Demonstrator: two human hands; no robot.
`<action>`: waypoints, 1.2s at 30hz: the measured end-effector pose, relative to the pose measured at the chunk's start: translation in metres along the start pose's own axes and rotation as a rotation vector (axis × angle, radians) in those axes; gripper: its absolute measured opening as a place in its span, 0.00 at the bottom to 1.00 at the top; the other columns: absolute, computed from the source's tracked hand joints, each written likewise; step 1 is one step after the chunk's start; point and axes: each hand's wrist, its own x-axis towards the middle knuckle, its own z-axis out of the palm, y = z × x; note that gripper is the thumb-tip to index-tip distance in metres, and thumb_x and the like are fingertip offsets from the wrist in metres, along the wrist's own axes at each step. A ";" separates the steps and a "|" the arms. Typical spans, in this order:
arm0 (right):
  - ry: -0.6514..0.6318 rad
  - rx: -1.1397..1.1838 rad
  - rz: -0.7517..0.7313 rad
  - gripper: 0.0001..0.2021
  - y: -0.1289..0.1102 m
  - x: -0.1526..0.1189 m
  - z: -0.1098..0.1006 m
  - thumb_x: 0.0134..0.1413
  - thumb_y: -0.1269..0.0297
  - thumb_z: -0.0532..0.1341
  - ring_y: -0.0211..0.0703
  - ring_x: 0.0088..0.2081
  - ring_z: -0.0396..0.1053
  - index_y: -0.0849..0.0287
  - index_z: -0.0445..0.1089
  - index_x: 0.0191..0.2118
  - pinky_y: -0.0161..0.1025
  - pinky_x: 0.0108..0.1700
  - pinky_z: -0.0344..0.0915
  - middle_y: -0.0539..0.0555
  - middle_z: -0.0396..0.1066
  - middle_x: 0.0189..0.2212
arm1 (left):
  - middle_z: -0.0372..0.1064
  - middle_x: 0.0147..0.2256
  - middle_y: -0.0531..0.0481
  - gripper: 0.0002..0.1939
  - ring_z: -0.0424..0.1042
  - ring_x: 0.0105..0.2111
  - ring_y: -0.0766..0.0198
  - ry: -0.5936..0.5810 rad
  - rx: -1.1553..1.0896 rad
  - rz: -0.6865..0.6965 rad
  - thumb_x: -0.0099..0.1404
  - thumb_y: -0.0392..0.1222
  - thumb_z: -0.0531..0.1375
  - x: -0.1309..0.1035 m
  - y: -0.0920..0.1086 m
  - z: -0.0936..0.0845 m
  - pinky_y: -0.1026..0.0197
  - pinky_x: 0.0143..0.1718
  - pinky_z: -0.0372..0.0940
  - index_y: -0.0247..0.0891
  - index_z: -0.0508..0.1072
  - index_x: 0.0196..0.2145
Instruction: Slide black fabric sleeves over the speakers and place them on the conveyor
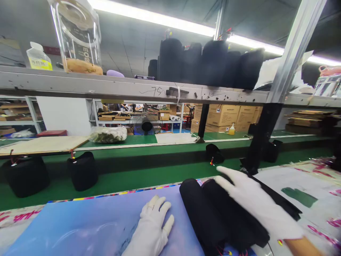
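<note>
My left hand (151, 224), in a white glove, lies on the blue-purple sheet (87, 224) with its fingers spread and nothing in it. Right of it, two black rolls (202, 213) lie side by side on the sheet, with thin red wires and small yellow connectors at their near ends. My right hand (245, 192), also gloved in white, reaches across the right-hand black roll (234, 213). Its fingers are stretched forward and apart, holding nothing; whether it touches the roll is unclear.
On the green bench stand wired black cylinders (82, 170), with another black piece (214, 153) farther right. Overhead, a metal shelf (119, 87) carries more black cylinders (170, 60) and a clear jar (80, 39). A post (263, 138) rises at the right.
</note>
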 end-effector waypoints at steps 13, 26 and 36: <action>-0.596 0.073 -0.157 0.44 -0.114 -0.047 0.043 0.55 0.48 0.58 0.65 0.47 0.73 0.60 0.40 0.71 0.53 0.46 0.68 0.70 0.69 0.52 | 0.33 0.69 0.46 0.32 0.56 0.63 0.49 0.033 -1.385 -0.171 0.72 0.56 0.47 0.000 0.028 -0.114 0.36 0.55 0.64 0.60 0.34 0.66; -0.560 1.636 -0.194 0.19 -0.213 -0.041 0.015 0.55 0.48 0.64 0.41 0.37 0.69 0.62 0.73 0.37 0.40 0.45 0.68 0.52 0.73 0.33 | 0.57 0.64 0.43 0.27 0.57 0.64 0.52 0.232 -1.966 0.224 0.70 0.55 0.51 0.011 0.099 -0.157 0.41 0.62 0.55 0.54 0.55 0.65; -0.539 1.754 -0.021 0.27 -0.202 -0.044 0.053 0.39 0.47 0.74 0.48 0.43 0.73 0.60 0.75 0.43 0.45 0.50 0.68 0.57 0.75 0.41 | 0.58 0.64 0.48 0.27 0.56 0.64 0.57 -0.110 -2.030 0.217 0.67 0.59 0.54 0.003 0.070 -0.140 0.56 0.62 0.56 0.58 0.60 0.63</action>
